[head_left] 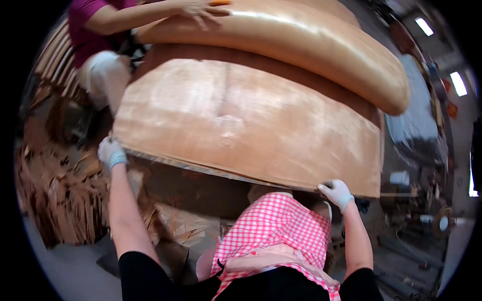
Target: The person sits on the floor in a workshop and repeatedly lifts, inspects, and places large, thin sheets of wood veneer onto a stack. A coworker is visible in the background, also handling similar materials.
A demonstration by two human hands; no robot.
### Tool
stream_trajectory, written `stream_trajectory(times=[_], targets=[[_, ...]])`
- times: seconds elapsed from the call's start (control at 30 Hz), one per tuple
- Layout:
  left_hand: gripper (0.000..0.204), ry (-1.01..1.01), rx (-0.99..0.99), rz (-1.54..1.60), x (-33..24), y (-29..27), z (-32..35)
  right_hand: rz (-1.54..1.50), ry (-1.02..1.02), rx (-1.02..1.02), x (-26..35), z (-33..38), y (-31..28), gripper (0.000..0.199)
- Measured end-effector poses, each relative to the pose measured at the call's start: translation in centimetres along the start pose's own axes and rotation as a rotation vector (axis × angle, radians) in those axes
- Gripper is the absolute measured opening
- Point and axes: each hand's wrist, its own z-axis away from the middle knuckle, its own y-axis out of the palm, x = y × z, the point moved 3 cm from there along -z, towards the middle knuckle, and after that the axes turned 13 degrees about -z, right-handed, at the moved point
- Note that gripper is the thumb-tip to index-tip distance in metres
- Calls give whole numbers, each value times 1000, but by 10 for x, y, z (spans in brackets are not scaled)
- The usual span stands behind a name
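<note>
A broad, reddish-tan sheet of wood veneer (261, 125) lies flat in front of me, with glare on its surface. My left hand (111, 152), in a white glove, closes on its near left corner. Toward the right end of the near edge, my right hand (337, 193), also gloved, grips the rim with bent fingers. Layered edges show below the sheet between my hands. Beyond it, another veneer sheet (301, 47) is bent over into a long curved fold. A co-worker's bare hand (201, 11) rests on that fold, beside a small orange object (219, 2).
The co-worker (93, 30) in a purple top is at the far left. Torn veneer scraps (75, 200) are heaped at the left, with more below the sheet. At the right is a pale covered stack (414, 100). A machine with a round part (443, 220) stands lower right.
</note>
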Motion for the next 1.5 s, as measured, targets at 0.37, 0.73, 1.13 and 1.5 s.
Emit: stream_trajectory(times=[0.37, 0.73, 1.13, 1.5], targets=[[46, -158, 87, 228, 36, 42, -22, 292, 65, -156, -11, -1, -17, 43], [67, -226, 337, -224, -2, -17, -16, 363, 124, -126, -24, -18, -10, 53], [80, 1144, 229, 389, -305, -197, 418, 327, 84, -128, -38, -18, -7, 50], [98, 1226, 396, 264, -342, -194, 459, 30, -72, -97, -86, -5, -62, 34]])
